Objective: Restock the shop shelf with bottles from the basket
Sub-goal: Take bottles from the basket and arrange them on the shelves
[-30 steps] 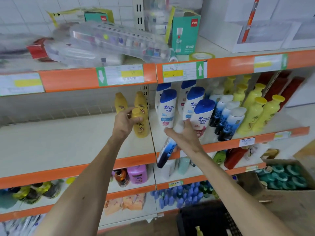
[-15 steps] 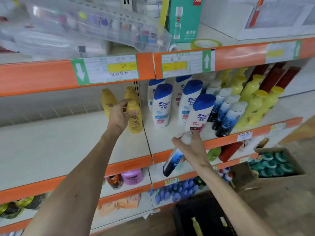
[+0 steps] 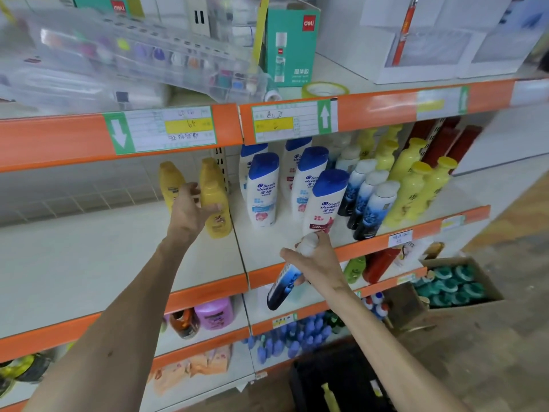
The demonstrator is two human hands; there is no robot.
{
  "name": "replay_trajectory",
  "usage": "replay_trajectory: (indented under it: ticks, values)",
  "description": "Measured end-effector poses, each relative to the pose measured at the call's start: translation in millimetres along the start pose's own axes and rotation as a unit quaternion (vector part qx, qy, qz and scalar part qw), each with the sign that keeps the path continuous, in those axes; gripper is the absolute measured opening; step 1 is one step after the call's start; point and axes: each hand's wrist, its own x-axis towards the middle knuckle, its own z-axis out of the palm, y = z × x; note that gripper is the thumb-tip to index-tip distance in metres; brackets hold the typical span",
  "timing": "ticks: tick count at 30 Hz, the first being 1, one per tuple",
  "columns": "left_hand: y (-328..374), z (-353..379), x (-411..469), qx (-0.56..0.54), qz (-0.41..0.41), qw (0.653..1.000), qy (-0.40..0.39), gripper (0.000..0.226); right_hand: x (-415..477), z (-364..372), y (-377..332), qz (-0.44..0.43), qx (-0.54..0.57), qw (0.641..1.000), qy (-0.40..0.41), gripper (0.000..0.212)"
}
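The middle shelf (image 3: 89, 257) has an orange front edge. On it a yellow bottle (image 3: 218, 224) stands upright, and my left hand (image 3: 188, 215) is wrapped around its left side. Two more yellow bottles (image 3: 167, 181) stand behind it. My right hand (image 3: 319, 263) grips a dark blue bottle with a white cap (image 3: 282, 288), tilted with its base down and to the left, in front of the shelf's edge. The black basket (image 3: 309, 382) sits on the floor below, with a yellow bottle (image 3: 329, 395) lying in it.
White and blue shampoo bottles (image 3: 263, 191), matching dark blue bottles (image 3: 371, 209) and yellow-green bottles (image 3: 416, 191) fill the shelf's right half. A cardboard box of teal items (image 3: 448, 286) stands at the lower right. Clear plastic cases (image 3: 133, 55) lie on the top shelf.
My right hand has dropped with the dark blue bottle from in front of the shampoo to below the shelf edge. My left hand has stayed on the yellow bottle.
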Motion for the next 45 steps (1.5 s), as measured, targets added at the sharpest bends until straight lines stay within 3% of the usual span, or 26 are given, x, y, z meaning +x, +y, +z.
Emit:
replay_trajectory:
  ticks: [8,16,24,27,30,33,36,38,45]
  values:
    - [-19,-18,-48,0.075,-0.023,0.997,0.024,0.062,-7,3,-3,-0.011,0.027,0.998,-0.053,0.053]
    - [-37,-38,-124,0.121,-0.057,0.990,0.040,0.025,-14,5,-10,-0.016,-0.004,0.992,-0.128,0.058]
    - [-50,-32,-211,0.108,-0.094,0.989,0.044,0.010,-28,7,-6,-0.033,-0.050,0.978,-0.202,0.060]
    - [-59,-39,-236,0.100,-0.112,0.988,0.047,0.011,-37,15,-2,-0.054,-0.049,0.974,-0.213,0.060]
    - [-64,-47,-250,0.118,-0.123,0.984,0.046,0.008,-48,26,-10,-0.094,-0.076,0.977,-0.176,0.061]
    - [-67,-58,-251,0.209,-0.101,0.970,0.072,0.022,-53,41,-21,-0.132,-0.096,0.980,-0.113,0.078]
    - [-67,-70,-237,0.309,-0.056,0.948,0.051,0.057,-55,59,-37,-0.168,-0.107,0.977,-0.071,0.072]
    - [-60,-78,-219,0.350,-0.033,0.936,0.027,0.069,-53,72,-46,-0.185,-0.122,0.974,-0.044,0.071]
    - [-51,-108,-175,0.438,0.008,0.899,-0.013,0.073,-51,116,-66,-0.181,-0.138,0.974,0.020,0.075]
